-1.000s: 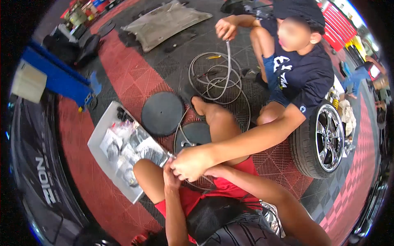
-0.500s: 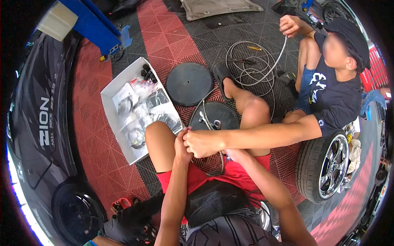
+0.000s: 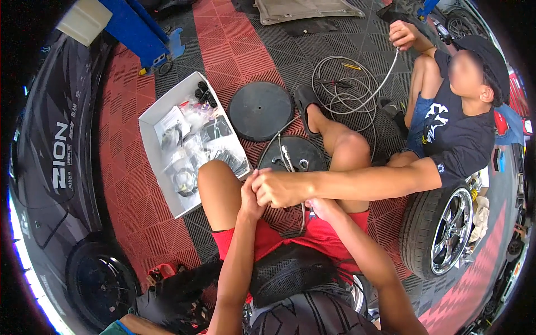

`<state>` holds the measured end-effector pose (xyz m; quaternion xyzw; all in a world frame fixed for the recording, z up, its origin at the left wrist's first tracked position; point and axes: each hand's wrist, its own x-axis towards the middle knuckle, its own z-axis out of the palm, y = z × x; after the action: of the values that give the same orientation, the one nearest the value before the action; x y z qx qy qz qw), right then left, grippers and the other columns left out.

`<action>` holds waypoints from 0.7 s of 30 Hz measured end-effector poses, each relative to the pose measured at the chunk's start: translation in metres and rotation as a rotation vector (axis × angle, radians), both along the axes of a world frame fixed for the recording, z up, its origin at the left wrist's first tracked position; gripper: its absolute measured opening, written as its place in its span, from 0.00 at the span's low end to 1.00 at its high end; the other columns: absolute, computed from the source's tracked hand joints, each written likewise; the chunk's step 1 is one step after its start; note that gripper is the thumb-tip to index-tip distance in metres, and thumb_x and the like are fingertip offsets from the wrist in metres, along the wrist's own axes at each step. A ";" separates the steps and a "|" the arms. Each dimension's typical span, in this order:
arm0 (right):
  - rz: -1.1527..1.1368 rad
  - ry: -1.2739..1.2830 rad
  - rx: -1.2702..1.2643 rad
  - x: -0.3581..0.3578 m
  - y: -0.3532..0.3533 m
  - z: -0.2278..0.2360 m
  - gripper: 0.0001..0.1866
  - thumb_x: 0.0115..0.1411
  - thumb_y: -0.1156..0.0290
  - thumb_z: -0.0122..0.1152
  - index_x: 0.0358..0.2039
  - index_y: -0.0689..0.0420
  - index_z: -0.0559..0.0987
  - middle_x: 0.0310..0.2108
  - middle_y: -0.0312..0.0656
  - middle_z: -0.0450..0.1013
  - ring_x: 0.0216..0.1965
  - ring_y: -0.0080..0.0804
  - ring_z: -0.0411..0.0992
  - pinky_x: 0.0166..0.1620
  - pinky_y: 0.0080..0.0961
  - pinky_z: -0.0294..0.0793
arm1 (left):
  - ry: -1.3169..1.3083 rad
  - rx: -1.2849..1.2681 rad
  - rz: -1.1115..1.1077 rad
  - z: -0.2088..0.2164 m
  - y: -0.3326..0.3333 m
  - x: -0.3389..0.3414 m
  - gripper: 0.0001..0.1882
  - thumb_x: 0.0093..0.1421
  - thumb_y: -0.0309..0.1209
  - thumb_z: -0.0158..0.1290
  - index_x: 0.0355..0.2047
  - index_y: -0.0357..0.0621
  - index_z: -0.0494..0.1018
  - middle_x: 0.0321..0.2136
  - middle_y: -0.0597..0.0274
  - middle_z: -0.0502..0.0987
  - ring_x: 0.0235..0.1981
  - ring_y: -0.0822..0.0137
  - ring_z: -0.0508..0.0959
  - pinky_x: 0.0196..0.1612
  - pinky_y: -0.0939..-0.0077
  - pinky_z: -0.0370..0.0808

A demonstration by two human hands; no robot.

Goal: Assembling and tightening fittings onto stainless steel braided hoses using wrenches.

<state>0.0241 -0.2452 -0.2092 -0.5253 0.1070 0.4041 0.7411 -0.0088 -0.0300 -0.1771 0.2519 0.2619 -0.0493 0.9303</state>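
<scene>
Above my lap, my left hand [image 3: 251,201] is closed, its fingers pressed against the fist of a co-worker's hand [image 3: 281,188]. What the two hands grip between them is hidden. My right hand [image 3: 328,211] lies just below the co-worker's forearm [image 3: 368,184], fingers curled around a small shiny part that is mostly covered. Beside it a thin braided hose [image 3: 303,220] loops down over my red shorts. Metal hose fittings [image 3: 286,156] rest over the nearer black round disc [image 3: 298,146]. The co-worker's other hand [image 3: 403,35] holds up a grey hose [image 3: 389,71].
A white box [image 3: 149,131] of bagged parts stands left of my knee. Another black disc [image 3: 261,110] lies ahead, with coiled hose [image 3: 343,92] to its right. A wheel with tyre [image 3: 420,231] stands at right. A blue lift post [image 3: 139,36] and a dark car [image 3: 50,184] are at left.
The view has shifted slightly. The co-worker's fist has turned a little against my left hand, and the fittings over the disc have swung. My right hand stays nearly in place.
</scene>
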 end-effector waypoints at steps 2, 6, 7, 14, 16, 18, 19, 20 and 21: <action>0.105 -0.103 0.146 -0.001 -0.015 -0.033 0.07 0.68 0.64 0.47 0.36 0.52 0.72 0.26 0.28 0.64 0.25 0.17 0.58 0.27 0.20 0.58 | -0.092 -0.035 -0.094 -0.004 0.002 -0.003 0.22 0.67 0.47 0.42 0.47 0.41 0.72 0.34 0.60 0.76 0.35 0.65 0.76 0.38 0.71 0.76; -0.016 -0.016 0.052 -0.005 -0.009 -0.041 0.12 0.68 0.66 0.48 0.49 0.54 0.72 0.39 0.31 0.69 0.36 0.19 0.65 0.38 0.22 0.69 | -0.170 -0.067 -0.040 0.021 0.009 0.002 0.22 0.68 0.46 0.42 0.49 0.39 0.68 0.32 0.58 0.75 0.28 0.66 0.77 0.30 0.78 0.76; -0.009 0.008 0.056 0.018 0.029 -0.023 0.11 0.67 0.67 0.49 0.47 0.54 0.73 0.37 0.31 0.69 0.34 0.18 0.64 0.36 0.20 0.67 | -0.288 -0.183 -0.081 0.033 0.007 0.009 0.22 0.68 0.45 0.42 0.49 0.38 0.68 0.32 0.57 0.76 0.28 0.67 0.77 0.28 0.78 0.76; 0.147 0.144 0.110 0.024 0.004 0.083 0.06 0.63 0.71 0.56 0.39 0.58 0.76 0.29 0.31 0.70 0.18 0.09 0.58 0.20 0.10 0.57 | -0.139 0.403 0.023 0.040 0.019 0.042 0.19 0.66 0.36 0.49 0.52 0.37 0.67 0.39 0.59 0.77 0.35 0.69 0.76 0.44 0.69 0.75; 0.160 0.091 0.078 0.023 0.008 0.090 0.09 0.65 0.67 0.54 0.40 0.59 0.76 0.28 0.32 0.70 0.16 0.09 0.54 0.19 0.10 0.51 | -0.144 0.450 -0.138 0.046 -0.002 0.045 0.27 0.62 0.30 0.55 0.59 0.36 0.62 0.46 0.55 0.77 0.45 0.65 0.77 0.50 0.67 0.73; 0.179 0.041 0.045 0.021 0.010 0.092 0.13 0.67 0.62 0.52 0.41 0.60 0.76 0.26 0.33 0.70 0.14 0.08 0.50 0.17 0.10 0.46 | -0.193 0.428 -0.232 0.061 -0.016 0.045 0.29 0.62 0.26 0.54 0.62 0.36 0.59 0.46 0.52 0.77 0.46 0.62 0.78 0.50 0.67 0.73; 0.179 0.042 0.068 0.021 0.011 0.092 0.13 0.67 0.63 0.52 0.40 0.60 0.76 0.26 0.33 0.70 0.14 0.08 0.51 0.18 0.09 0.47 | -0.226 0.408 -0.226 0.058 -0.017 0.046 0.29 0.63 0.25 0.52 0.63 0.35 0.56 0.47 0.49 0.77 0.45 0.61 0.79 0.50 0.65 0.75; 0.178 0.040 0.090 0.023 0.011 0.093 0.13 0.67 0.63 0.53 0.39 0.61 0.76 0.27 0.33 0.70 0.14 0.08 0.52 0.18 0.09 0.48 | -0.223 0.406 -0.224 0.060 -0.017 0.047 0.29 0.63 0.25 0.52 0.63 0.35 0.56 0.47 0.49 0.77 0.45 0.61 0.79 0.50 0.65 0.75; 0.180 0.043 0.088 0.024 0.010 0.094 0.13 0.67 0.63 0.53 0.39 0.61 0.76 0.27 0.33 0.70 0.14 0.08 0.52 0.18 0.09 0.48 | -0.221 0.353 -0.203 0.061 -0.016 0.048 0.28 0.64 0.23 0.50 0.63 0.33 0.57 0.46 0.48 0.77 0.44 0.61 0.79 0.50 0.65 0.76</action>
<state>0.0477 -0.2351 -0.1156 -0.4911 0.0574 0.4844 0.7218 0.0391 -0.0459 -0.1156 0.4397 0.1362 -0.0683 0.8851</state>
